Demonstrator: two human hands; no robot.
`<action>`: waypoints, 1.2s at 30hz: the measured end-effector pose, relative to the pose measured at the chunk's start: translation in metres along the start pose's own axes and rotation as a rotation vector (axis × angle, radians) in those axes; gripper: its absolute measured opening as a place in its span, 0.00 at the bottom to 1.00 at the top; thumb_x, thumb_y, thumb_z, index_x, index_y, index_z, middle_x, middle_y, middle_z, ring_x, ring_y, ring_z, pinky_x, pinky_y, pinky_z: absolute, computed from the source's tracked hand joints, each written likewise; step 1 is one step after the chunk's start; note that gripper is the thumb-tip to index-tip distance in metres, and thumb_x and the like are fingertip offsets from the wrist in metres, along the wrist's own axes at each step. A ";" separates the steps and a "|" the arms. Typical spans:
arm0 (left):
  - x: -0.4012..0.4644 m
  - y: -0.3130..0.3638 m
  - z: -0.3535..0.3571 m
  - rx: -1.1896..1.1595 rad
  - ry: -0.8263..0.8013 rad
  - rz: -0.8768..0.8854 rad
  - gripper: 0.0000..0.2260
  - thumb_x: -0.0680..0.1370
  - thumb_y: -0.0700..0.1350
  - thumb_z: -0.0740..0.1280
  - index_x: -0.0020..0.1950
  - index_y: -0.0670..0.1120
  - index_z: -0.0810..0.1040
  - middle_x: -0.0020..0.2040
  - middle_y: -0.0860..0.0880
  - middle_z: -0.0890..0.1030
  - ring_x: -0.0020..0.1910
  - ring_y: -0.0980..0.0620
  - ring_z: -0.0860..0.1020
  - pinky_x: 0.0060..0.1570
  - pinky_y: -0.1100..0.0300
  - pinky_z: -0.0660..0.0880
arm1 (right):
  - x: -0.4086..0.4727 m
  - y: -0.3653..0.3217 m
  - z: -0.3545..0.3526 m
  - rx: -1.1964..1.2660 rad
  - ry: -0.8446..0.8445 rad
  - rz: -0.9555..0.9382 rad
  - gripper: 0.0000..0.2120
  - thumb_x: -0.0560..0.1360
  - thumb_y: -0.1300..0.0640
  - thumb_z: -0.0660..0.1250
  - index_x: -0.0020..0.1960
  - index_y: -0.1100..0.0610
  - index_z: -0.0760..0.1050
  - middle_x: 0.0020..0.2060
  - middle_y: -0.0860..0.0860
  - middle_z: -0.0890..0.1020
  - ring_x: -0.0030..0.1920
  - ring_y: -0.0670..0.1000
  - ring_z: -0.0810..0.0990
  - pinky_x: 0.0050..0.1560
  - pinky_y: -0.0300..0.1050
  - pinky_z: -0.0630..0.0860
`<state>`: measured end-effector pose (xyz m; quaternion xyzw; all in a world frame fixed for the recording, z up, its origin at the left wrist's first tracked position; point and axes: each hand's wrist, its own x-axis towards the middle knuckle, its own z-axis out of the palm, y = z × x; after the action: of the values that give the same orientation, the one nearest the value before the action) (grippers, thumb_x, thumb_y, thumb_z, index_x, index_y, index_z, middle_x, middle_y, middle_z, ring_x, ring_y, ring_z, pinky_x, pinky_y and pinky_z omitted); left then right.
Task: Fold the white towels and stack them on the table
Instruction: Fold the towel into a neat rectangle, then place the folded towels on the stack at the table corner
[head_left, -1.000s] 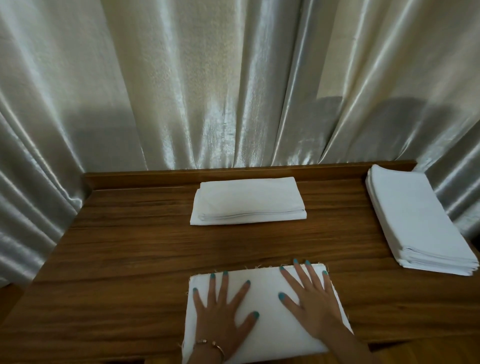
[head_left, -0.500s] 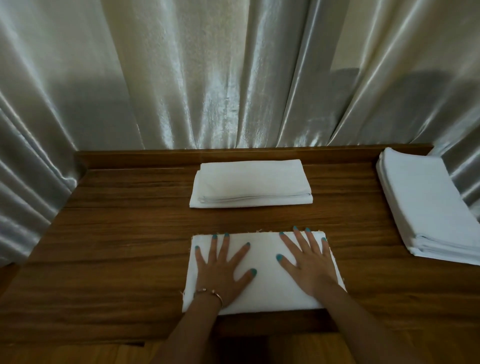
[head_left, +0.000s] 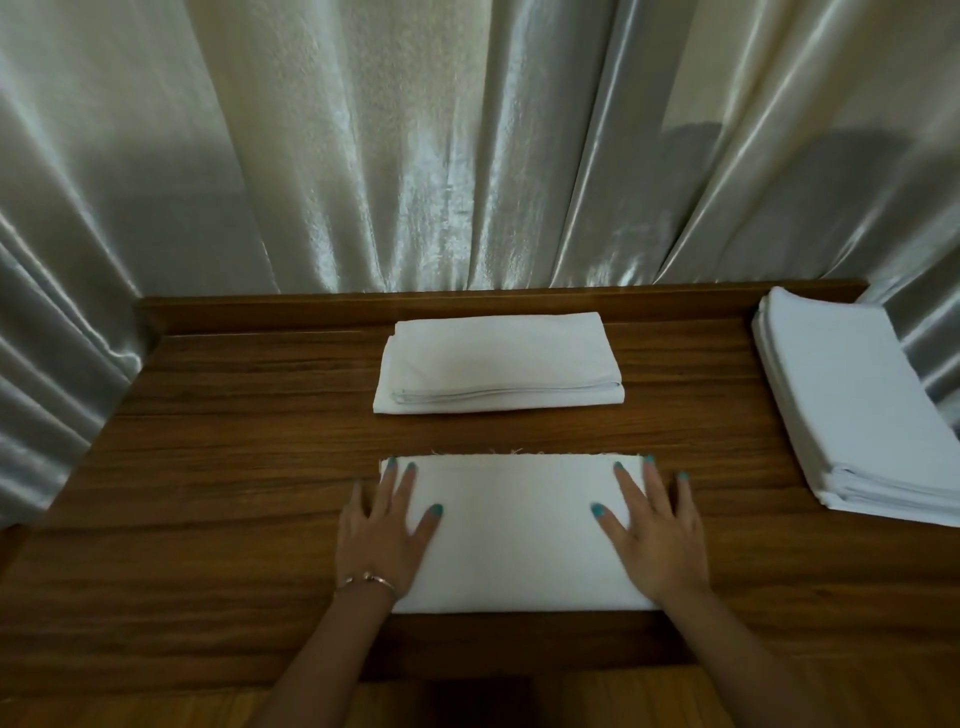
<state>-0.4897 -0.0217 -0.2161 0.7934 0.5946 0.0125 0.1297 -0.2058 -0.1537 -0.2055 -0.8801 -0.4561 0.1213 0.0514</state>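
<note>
folded towel lies before towel stack; towel pile at right.

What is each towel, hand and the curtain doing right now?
near towel: folded flat, pressed under both hands
left hand: open, fingers spread on the towel's left end
right hand: open, flat on its right end
far towel: folded, untouched
towel pile: stacked at the table's right edge
curtain: hanging closed

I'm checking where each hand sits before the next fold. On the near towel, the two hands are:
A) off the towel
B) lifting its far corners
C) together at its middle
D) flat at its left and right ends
D: the left hand and right hand lie flat, fingers straight, over opposite ends of the near towel.
</note>
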 end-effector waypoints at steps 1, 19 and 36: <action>-0.003 0.002 -0.004 -0.058 0.025 -0.086 0.36 0.73 0.71 0.50 0.77 0.60 0.43 0.78 0.52 0.47 0.75 0.42 0.55 0.71 0.46 0.59 | -0.006 -0.007 -0.002 0.096 0.057 0.098 0.37 0.74 0.30 0.55 0.78 0.43 0.48 0.79 0.51 0.48 0.76 0.61 0.48 0.72 0.60 0.59; 0.061 0.048 -0.140 -0.796 0.010 -0.168 0.11 0.70 0.52 0.74 0.44 0.50 0.75 0.39 0.54 0.78 0.39 0.54 0.76 0.32 0.63 0.70 | 0.078 -0.036 -0.132 0.764 -0.094 0.159 0.10 0.75 0.42 0.67 0.45 0.49 0.77 0.40 0.49 0.83 0.41 0.51 0.83 0.44 0.52 0.80; 0.249 0.028 -0.107 -0.748 -0.249 -0.400 0.21 0.78 0.52 0.63 0.63 0.37 0.74 0.59 0.38 0.78 0.56 0.38 0.77 0.54 0.51 0.74 | 0.249 -0.070 -0.094 0.618 -0.139 0.319 0.20 0.79 0.47 0.62 0.60 0.63 0.75 0.53 0.57 0.80 0.54 0.59 0.79 0.53 0.53 0.74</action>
<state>-0.4087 0.2275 -0.1400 0.5567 0.6710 0.1058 0.4783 -0.0983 0.0913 -0.1424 -0.8728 -0.2571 0.3196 0.2645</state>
